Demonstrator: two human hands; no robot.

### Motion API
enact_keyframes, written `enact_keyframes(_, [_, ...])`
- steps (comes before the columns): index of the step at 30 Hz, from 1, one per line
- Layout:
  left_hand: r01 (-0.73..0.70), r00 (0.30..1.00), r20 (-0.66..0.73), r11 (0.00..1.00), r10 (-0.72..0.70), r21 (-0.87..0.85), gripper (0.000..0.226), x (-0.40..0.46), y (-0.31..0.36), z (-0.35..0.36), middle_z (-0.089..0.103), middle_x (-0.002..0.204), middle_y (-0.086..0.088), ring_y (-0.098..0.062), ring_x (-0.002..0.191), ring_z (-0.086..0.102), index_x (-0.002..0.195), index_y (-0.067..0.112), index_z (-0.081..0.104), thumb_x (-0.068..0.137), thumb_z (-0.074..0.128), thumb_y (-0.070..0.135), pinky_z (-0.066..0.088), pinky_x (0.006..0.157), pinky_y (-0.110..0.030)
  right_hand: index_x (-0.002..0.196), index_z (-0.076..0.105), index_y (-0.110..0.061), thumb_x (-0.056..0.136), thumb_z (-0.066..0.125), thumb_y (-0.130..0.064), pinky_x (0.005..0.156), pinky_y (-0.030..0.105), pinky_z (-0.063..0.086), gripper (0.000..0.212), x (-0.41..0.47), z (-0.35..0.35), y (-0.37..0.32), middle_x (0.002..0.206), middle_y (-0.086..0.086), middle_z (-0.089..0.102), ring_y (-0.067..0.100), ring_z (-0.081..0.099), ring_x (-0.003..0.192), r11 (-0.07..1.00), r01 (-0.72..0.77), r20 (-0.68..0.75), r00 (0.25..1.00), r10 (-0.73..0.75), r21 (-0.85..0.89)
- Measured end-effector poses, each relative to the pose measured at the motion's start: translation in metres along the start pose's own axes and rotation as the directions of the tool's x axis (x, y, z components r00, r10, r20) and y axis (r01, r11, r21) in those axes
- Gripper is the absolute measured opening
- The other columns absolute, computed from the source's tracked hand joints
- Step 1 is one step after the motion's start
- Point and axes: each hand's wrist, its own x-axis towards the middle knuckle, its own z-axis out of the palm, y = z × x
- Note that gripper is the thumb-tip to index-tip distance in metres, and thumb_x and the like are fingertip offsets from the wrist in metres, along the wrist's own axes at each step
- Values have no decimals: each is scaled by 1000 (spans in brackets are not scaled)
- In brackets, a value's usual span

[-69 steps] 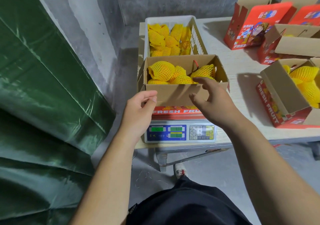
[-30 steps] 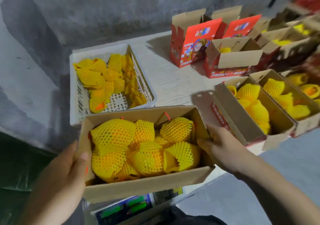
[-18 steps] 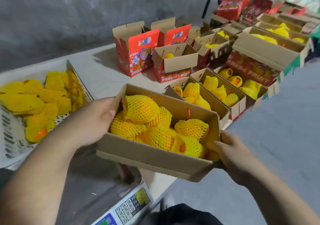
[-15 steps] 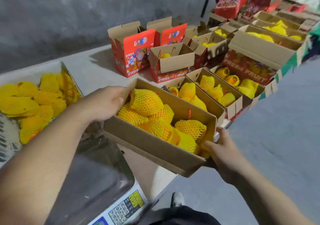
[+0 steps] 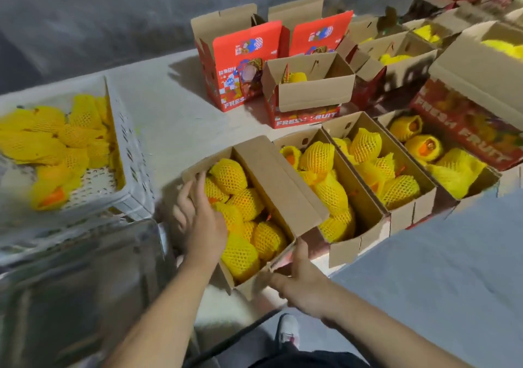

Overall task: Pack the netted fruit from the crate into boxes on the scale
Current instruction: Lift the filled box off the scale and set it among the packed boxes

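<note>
Filled box (image 5: 283,180) between both gripping hands.

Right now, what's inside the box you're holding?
The box holds yellow netted fruit, roughly seven visible. The left hand covers part of them, and any lower layer is hidden.

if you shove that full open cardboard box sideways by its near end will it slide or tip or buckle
The open brown cardboard box would probably slide, not tip: it sits low and long, packed with yellow foam-netted fruit. It is likely heavy for its size. Its thin walls and loose flap may flex under the right hand.
</note>
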Motion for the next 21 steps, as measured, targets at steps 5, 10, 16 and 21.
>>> enact_keyframes(5, [493,852,87,735,-516,-467,64,-21,-21,-5,36,163,-12,-31,143,46,165,24,20,109,51,16,39,111,-37,107,56,-30,101,50,-48,70,35,54,20,10,-58,-23,95,-11,67,21,64,90,764,184,-329,823,-464,-618])
enact_keyframes(10, [627,758,193,615,-623,-478,28,-23,-41,-17,69,129,-8,-31,114,67,136,27,59,111,47,22,54,96,-46,163,7,-39,90,64,-53,120,45,34,94,40,-26,-50,162,-8,33,21,33,147,897,300,128,953,-273,-324])
enact_keyframes(16, [748,647,471,382,-599,-542,35,-19,-18,-11,73,124,1,-27,108,71,132,45,61,106,55,22,59,93,-49,149,50,-26,102,54,-5,111,17,41,52,76,-13,-22,136,-11,61,16,55,134,962,261,-200,941,-272,-78])
enact_keyframes(21, [719,694,570,447,-440,-532,49,-8,6,-5,66,130,6,-17,112,64,148,41,48,107,50,15,51,81,-33,130,65,-18,102,41,2,78,19,44,42,75,-44,-10,104,-5,61,17,55,93,976,110,-115,984,-133,-186])
